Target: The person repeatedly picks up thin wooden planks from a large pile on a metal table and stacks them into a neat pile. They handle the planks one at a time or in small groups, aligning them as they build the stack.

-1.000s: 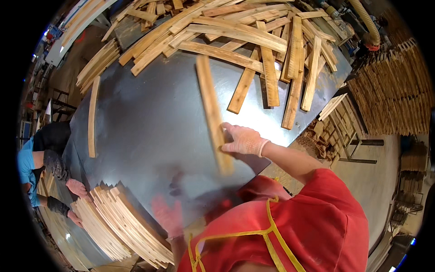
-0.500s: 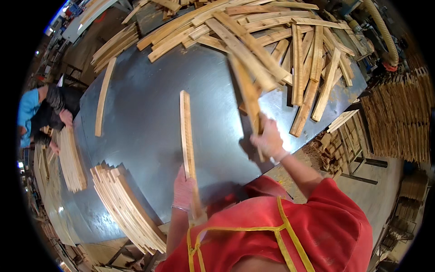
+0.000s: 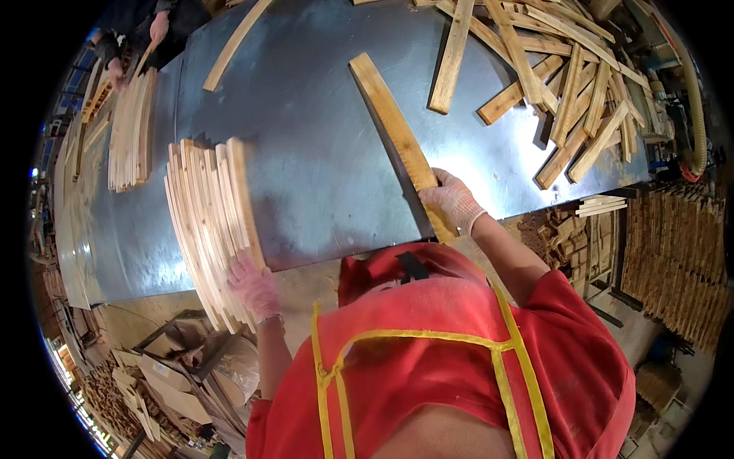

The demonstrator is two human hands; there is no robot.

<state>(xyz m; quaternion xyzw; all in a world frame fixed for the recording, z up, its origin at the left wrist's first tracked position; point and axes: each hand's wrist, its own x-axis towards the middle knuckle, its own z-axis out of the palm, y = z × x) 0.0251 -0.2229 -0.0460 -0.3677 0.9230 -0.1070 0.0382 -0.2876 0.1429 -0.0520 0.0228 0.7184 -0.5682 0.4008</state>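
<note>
My right hand [image 3: 455,203], in a pale glove, grips the near end of a curved wooden slat [image 3: 394,130]. That slat slants away to the far left over the metal tabletop, its far end toward the middle of the table. My left hand [image 3: 256,288], also gloved and slightly blurred, is closed around the near part of the rightmost slat [image 3: 243,191] of a row. Pale curved slats [image 3: 200,206] stand side by side in that row, their near ends jutting past the table's front edge.
A loose heap of slats [image 3: 569,92] covers the far right of the metal table [image 3: 306,153]. One slat [image 3: 237,42] lies alone at the far left. A co-worker's hands [image 3: 116,74] are at another row of slats [image 3: 131,130]. Stacked wood [image 3: 665,252] stands at right.
My left hand has carried its slat leftward to the row. My right hand has drawn a slat off the heap toward me. The whole view has shifted.
</note>
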